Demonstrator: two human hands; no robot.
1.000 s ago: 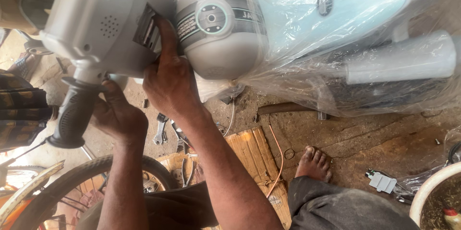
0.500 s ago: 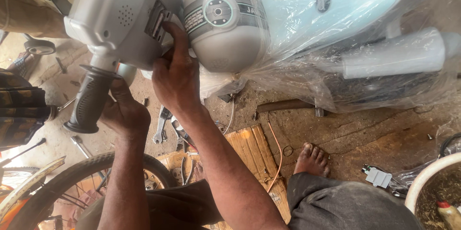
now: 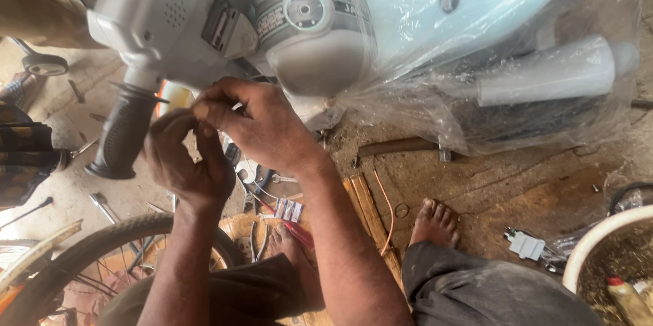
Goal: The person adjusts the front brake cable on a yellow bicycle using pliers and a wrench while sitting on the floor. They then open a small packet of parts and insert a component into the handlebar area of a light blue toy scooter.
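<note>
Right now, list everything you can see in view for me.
scooter handlebar housing: one, grey, top left
hand grip: one, black, below the housing
headlamp shell: one, grey, top centre
plastic wrap: clear, over pale blue bodywork, top right
bicycle tyre: one, black, bottom left
hand tools: several, on the ground beneath the hands
basin: one, white, bottom right
bare foot: one, centre right
left hand: fingers pinched, meeting the right
right hand: fingers pinched under the housing

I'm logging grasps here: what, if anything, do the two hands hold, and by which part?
Cannot be told. The left hand and right hand meet fingertip to fingertip below the grey handlebar housing; anything pinched there is too small to see.
</note>
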